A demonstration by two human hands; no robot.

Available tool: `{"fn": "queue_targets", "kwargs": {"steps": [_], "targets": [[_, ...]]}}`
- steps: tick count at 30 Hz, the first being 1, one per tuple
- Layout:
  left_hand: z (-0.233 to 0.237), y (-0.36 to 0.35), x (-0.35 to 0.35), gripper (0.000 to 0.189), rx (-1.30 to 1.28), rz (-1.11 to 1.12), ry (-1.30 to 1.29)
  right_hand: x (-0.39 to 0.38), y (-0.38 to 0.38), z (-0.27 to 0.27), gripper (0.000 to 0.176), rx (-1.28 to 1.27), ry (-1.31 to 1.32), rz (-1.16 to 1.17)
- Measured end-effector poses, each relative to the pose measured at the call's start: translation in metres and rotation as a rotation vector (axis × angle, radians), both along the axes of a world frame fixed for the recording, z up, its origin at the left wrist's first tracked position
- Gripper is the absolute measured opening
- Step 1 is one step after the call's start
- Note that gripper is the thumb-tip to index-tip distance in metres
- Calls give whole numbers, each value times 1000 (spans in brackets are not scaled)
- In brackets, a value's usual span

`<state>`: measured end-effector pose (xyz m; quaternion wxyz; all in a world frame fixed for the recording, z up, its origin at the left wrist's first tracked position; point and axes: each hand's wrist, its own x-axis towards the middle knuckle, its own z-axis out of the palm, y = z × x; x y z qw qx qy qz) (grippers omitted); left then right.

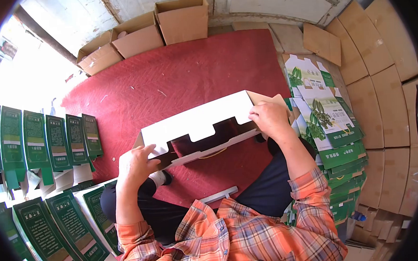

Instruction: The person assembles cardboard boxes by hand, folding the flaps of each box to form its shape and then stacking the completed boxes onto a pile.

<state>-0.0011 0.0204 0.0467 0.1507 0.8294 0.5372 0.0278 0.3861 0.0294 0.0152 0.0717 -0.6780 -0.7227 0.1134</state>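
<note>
A partly folded carton [196, 117] with a white panel and cut-out tabs spans the space between my hands, above the red mat. My left hand [137, 166] holds its left end, thumb and fingers round the edge. At the right end, my right hand [269, 119] grips the carton near a brown inner flap. Dark gaps show between the white panel and the lower edge, where a yellowish cord [214, 154] hangs. The fingertips inside the carton are partly hidden.
Green printed cartons [56, 140] stand in rows at the left. Flat printed cartons [330, 123] are stacked at the right, beside a wall of brown boxes [380, 105]. Open brown boxes [139, 39] line the back of the red mat [181, 70]. A white strip [218, 195] lies between my legs.
</note>
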Motion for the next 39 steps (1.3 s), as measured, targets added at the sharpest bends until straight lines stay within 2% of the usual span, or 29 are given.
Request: {"fn": "queue_targets", "kwargs": {"steps": [1, 5, 7, 8, 10, 13, 17, 21, 23, 24, 25, 27, 28, 29, 31, 33, 36, 39], "targets": [[0, -1, 1, 45, -1, 4, 10, -1, 1, -4, 16, -74, -91, 39], [-1, 0, 16, 49, -62, 44, 24, -3, 2, -1, 24, -140, -27, 36], [-11, 3, 17, 51, -11, 17, 68, -1, 3, 1, 32, -30, 169, 35], [-13, 5, 13, 56, -1, -10, 51, 1, 1, 4, 32, -29, 167, 39], [-9, 3, 15, 57, -44, 26, 11, -4, -5, 24, 37, -209, 435, -69], [1, -4, 20, 57, -122, 55, -29, 5, -7, 14, 39, -250, 387, 50], [-9, -13, 18, 58, -139, 3, -91, 17, -13, -8, 39, -94, 296, 196], [-9, -17, 19, 56, -146, -15, -129, 8, -17, 13, 34, -209, 395, 135], [-10, -15, 18, 55, -174, 18, -96, -1, -26, 39, 24, -15, 683, 11], [-11, -14, 17, 56, -162, 13, -108, 3, -32, 45, 15, 227, 624, -22], [-12, -14, 18, 56, -167, 9, -113, 8, -27, 43, 13, 613, 613, 31], [-9, -15, 21, 58, -178, -28, 10, 17, -35, 58, 16, 687, 535, -234], [-15, -17, 20, 59, -145, -44, 13, 27, -35, 51, 19, 567, 687, -279], [-17, -17, 19, 59, -145, -46, 9, 35, -36, 40, 19, 569, 683, -280], [-21, -17, 18, 60, -150, -58, 22, 45, -39, 19, 22, 75, 781, -255], [-21, -16, 17, 62, -154, -79, 32, 33, -38, 21, 24, -146, 999, -311], [-21, -16, 18, 63, -194, -92, 43, 14, -32, 8, 25, -88, 891, -172], [-18, -17, 20, 60, -204, -79, 33, 4, -28, -1, 33, -239, 682, -19]]}}
